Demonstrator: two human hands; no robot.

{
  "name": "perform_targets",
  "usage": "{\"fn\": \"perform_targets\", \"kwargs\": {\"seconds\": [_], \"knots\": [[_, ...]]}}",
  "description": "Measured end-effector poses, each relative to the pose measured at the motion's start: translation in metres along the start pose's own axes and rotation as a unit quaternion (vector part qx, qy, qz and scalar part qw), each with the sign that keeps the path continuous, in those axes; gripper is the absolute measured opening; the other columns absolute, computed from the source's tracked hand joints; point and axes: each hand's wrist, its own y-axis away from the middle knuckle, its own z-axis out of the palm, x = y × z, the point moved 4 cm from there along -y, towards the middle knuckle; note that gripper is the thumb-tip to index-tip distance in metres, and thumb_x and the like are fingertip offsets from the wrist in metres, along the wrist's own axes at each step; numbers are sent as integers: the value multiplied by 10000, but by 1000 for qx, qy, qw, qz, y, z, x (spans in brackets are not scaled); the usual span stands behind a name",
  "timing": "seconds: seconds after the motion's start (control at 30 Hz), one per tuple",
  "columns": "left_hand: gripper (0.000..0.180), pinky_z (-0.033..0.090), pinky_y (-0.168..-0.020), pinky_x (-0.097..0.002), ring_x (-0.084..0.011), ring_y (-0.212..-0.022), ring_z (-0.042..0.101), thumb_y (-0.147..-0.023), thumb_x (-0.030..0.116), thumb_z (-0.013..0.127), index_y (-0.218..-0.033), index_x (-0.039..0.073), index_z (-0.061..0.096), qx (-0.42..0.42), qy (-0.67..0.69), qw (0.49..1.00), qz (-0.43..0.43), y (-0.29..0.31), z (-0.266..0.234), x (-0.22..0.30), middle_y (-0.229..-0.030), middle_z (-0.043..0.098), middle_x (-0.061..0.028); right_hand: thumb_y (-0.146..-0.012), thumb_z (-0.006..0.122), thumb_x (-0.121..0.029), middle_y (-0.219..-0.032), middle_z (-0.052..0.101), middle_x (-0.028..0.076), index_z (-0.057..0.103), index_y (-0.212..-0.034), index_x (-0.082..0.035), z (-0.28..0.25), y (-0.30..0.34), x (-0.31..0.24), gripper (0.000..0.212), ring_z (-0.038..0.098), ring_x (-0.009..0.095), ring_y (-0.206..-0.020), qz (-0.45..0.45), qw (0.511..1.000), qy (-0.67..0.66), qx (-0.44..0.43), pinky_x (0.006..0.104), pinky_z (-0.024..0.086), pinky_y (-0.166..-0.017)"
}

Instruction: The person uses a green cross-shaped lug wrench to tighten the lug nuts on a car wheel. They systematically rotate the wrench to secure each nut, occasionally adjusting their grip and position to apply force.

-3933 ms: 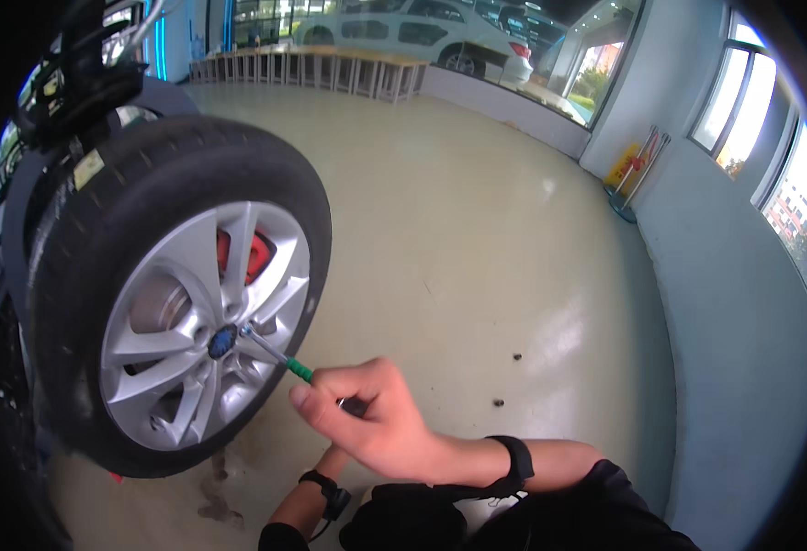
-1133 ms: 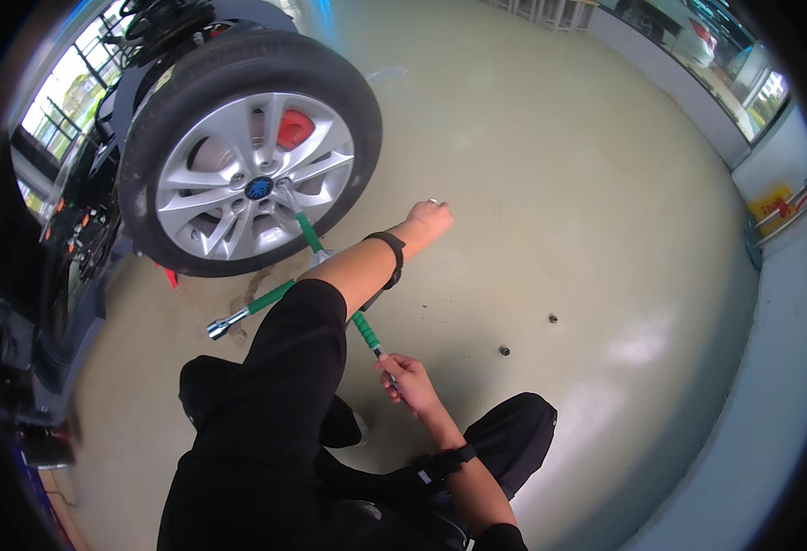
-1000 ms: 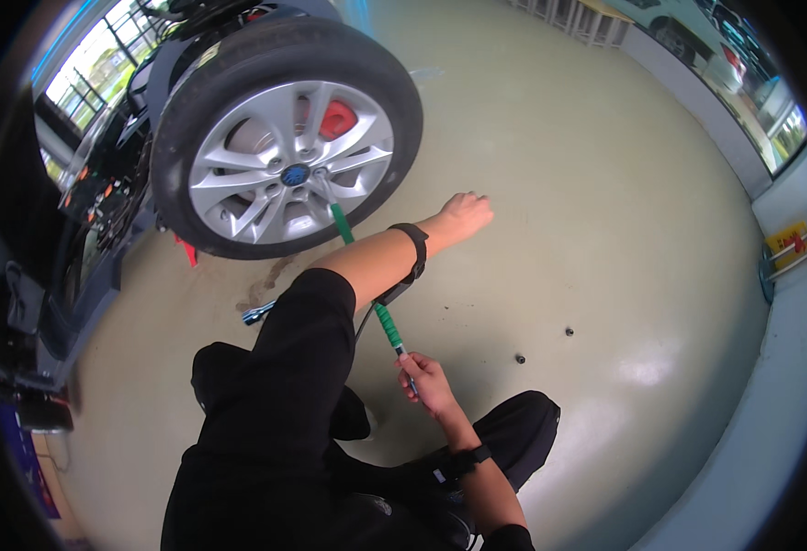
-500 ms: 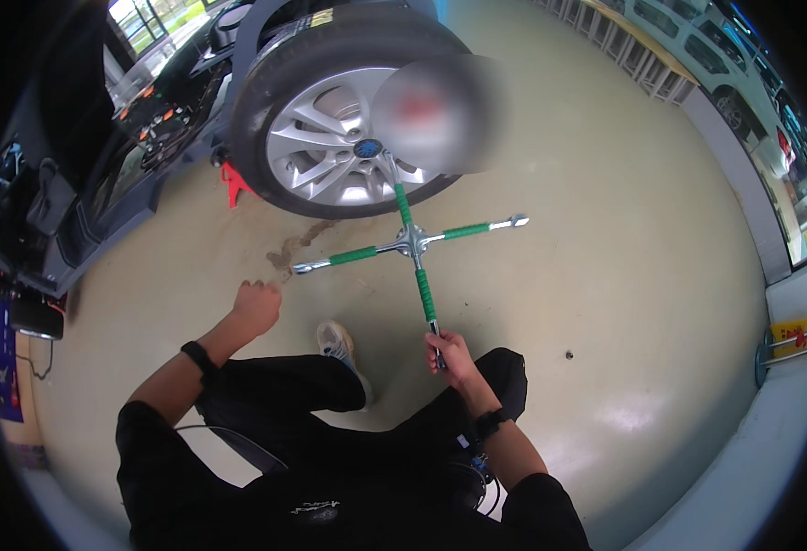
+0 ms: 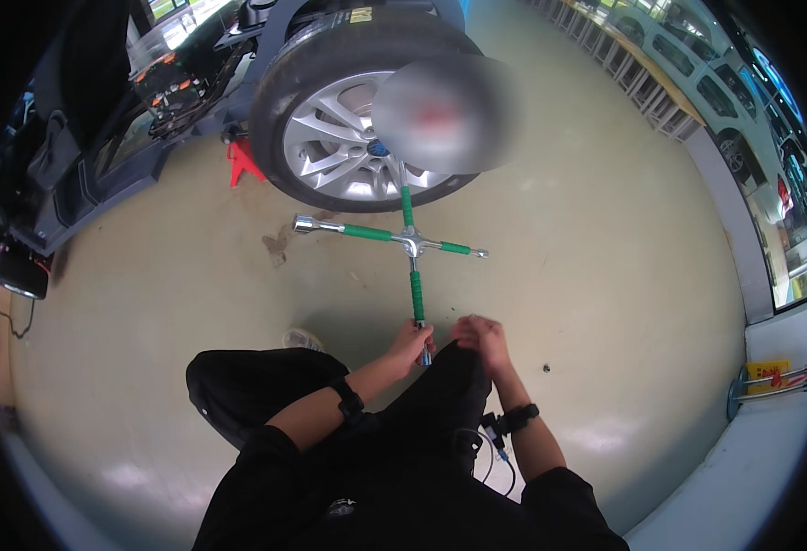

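My left grip [image 5: 410,347] is wrapped around the near end of the cross wrench [image 5: 411,242], whose far end reaches the wheel [image 5: 341,154] beside its blue cap [image 5: 377,147]. My right grip [image 5: 483,340] hangs just to the right, too blurred for me to tell how wide it stands. A small dark piece [image 5: 547,367] lies on the floor [image 5: 605,275].

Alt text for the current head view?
A person's left hand grips the near end of a green-sleeved cross wrench whose far end points at a silver-spoked wheel, partly blurred out. The right hand is nearby, off the wrench. A red stand is left of the wheel.
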Motion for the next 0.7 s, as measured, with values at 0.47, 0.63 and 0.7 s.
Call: {"fn": "perform_targets", "kwargs": {"seconds": [0.47,0.63,0.7], "knots": [[288,441,-431,-275,-107,-475,505,-985,335,489,-874,70,478,132,15,989,60,1,23,-18,-614,475,-11,-901,519,-449,-1145,522,154,382,-1223,9,-22,-215,-14,576,494,300,-1143,10,792,-600,112,454,351,-1045],[298,462,-452,-279,-109,-494,524,-980,352,502,-866,77,481,84,46,986,137,-17,21,-35,-637,499,-12,-896,541,-257,-1238,479,129,388,-1278,-17,38,-117,-133,476,466,232,-1175,-278,898,-312,140,393,348,-1028],[299,444,-449,-280,-106,-491,512,-972,354,517,-849,84,482,75,2,982,175,-32,21,-39,-635,498,-6,-862,571,-188,-1460,307,148,260,-1429,-5,131,-66,-142,672,319,237,-1340,-376,915,-101,106,398,261,-1099]]}}
